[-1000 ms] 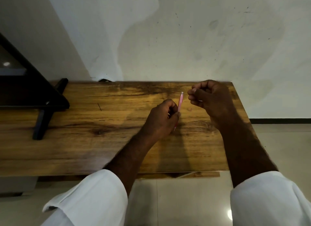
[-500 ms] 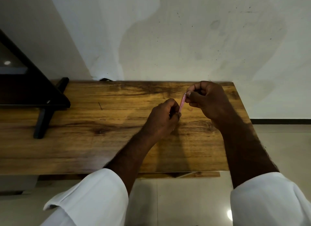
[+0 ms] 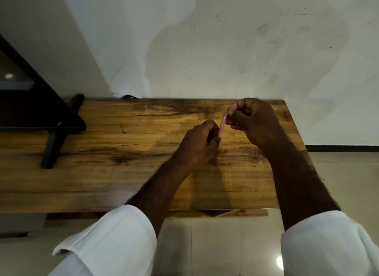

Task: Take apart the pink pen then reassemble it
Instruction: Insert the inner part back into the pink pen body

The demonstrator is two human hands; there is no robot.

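Note:
The pink pen (image 3: 223,124) is held tilted above the wooden table (image 3: 123,173), its top leaning to the right. My left hand (image 3: 200,144) grips its lower end, which is hidden inside the fist. My right hand (image 3: 253,121) pinches the pen's upper end between thumb and fingers. Only a short pink stretch shows between the two hands. Whether my right hand also holds a loose pen part I cannot tell.
A dark stand with a slanted black leg (image 3: 53,144) sits at the table's left end. The white wall (image 3: 205,50) rises right behind the table. The table's right edge (image 3: 295,136) lies just beyond my right hand, with tiled floor (image 3: 338,183) below.
My right hand has moved left from beside the pen onto its top end and closed on it. My left hand has kept its grip in about the same place.

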